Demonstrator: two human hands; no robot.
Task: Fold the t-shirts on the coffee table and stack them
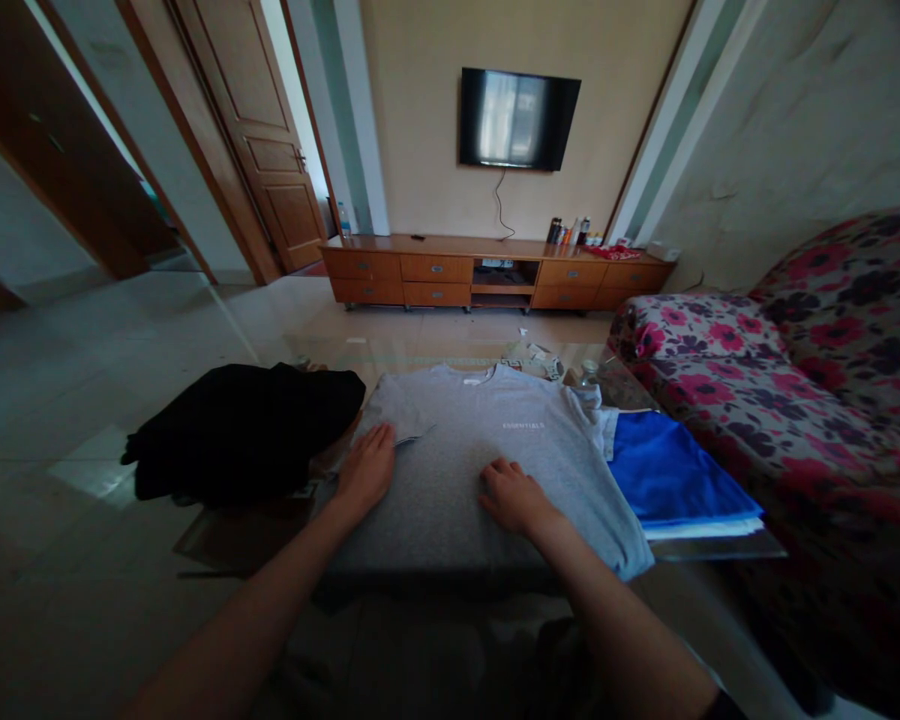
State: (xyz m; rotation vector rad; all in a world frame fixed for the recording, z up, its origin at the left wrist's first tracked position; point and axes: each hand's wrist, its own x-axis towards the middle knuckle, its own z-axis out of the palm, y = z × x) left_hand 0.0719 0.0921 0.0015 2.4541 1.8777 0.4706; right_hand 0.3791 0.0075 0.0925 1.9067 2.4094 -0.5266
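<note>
A grey T-shirt (465, 480) with small "ESSENTIALS" lettering on its chest lies spread over a glass-topped table, collar away from me. Its left sleeve is turned inward onto the body. My left hand (367, 465) rests open along that left edge, fingers beside the sleeve. On the middle of the shirt lies my right hand (516, 494), open, its fingers slightly bent and palm down. A heap of black clothing (244, 430) sits to the left of the shirt. Folded blue fabric (675, 468) lies on the right, with a white layer under it.
A clear bottle (589, 375) and a crumpled plastic bag (534, 358) are at the table's far side. The glass tabletop (742, 545) ends near a flower-patterned sofa (810, 400) on the right. Across the room stand a low wooden cabinet (435, 268) and a wall-mounted television (519, 120).
</note>
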